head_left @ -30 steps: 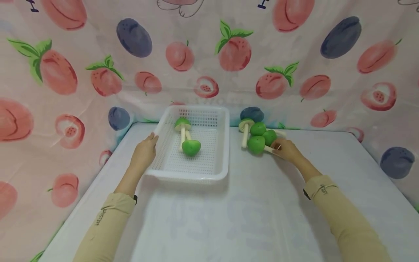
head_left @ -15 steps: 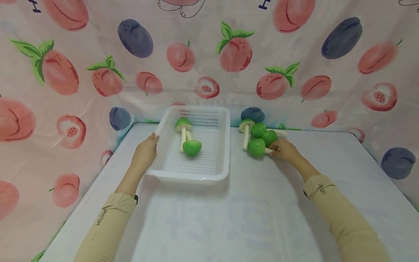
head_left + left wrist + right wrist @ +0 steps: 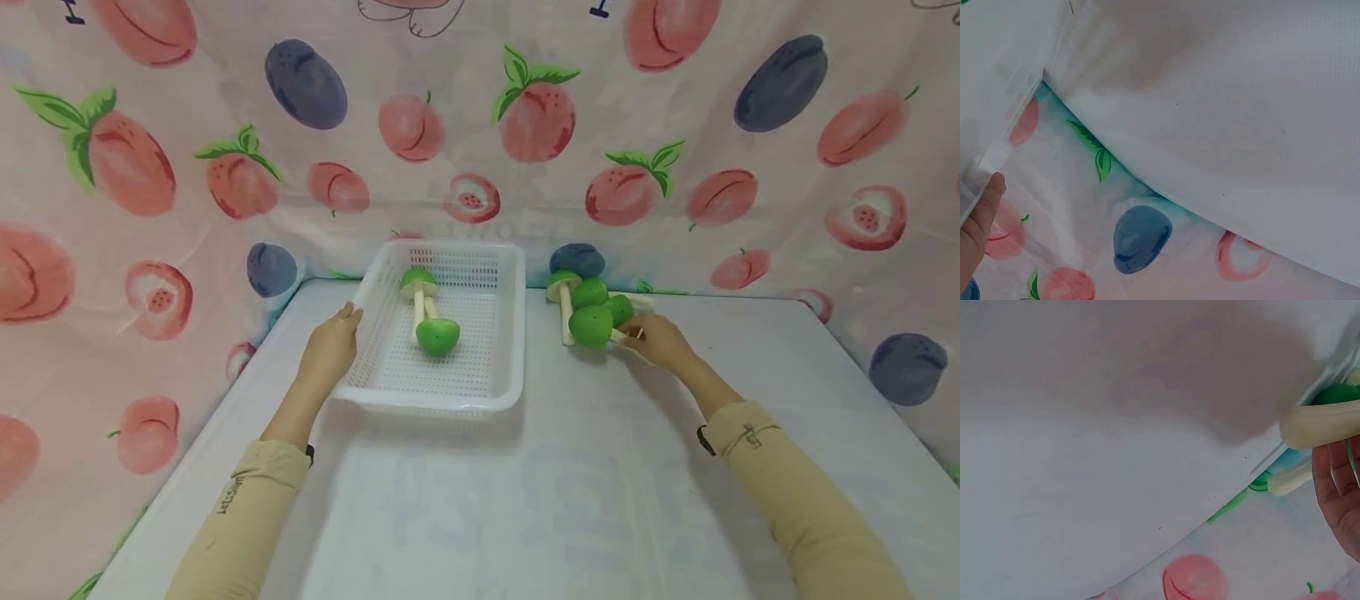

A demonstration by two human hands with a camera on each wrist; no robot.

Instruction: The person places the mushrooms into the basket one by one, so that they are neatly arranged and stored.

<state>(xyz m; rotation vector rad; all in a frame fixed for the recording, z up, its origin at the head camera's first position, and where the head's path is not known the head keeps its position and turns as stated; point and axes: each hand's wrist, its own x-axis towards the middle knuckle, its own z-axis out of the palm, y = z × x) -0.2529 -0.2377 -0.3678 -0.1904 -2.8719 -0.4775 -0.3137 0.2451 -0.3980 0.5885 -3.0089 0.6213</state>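
Note:
My right hand (image 3: 658, 342) pinches the pale stem of a green-capped toy mushroom (image 3: 591, 327) at the front of a small cluster. In the right wrist view that cream stem (image 3: 1319, 424) lies against the fingers. Behind it are more toy mushrooms, one with its cap tipped back and stem toward me (image 3: 566, 312). My left hand (image 3: 328, 346) rests against the left side of a white perforated plastic basket (image 3: 512, 400), its fingers straight. Two more green toy mushrooms (image 3: 438, 337) lie inside the basket. In the left wrist view, one finger (image 3: 984, 209) touches the basket's wall.
A white-covered table (image 3: 480, 517) carries the basket and the cluster. Directly behind its far edge hangs a fruit-printed cloth (image 3: 480, 108), which also runs down along the left and right sides.
My right fingers have closed on the front mushroom's stem, and its cap has risen slightly off its earlier spot. The left hand and the basket stay where they were.

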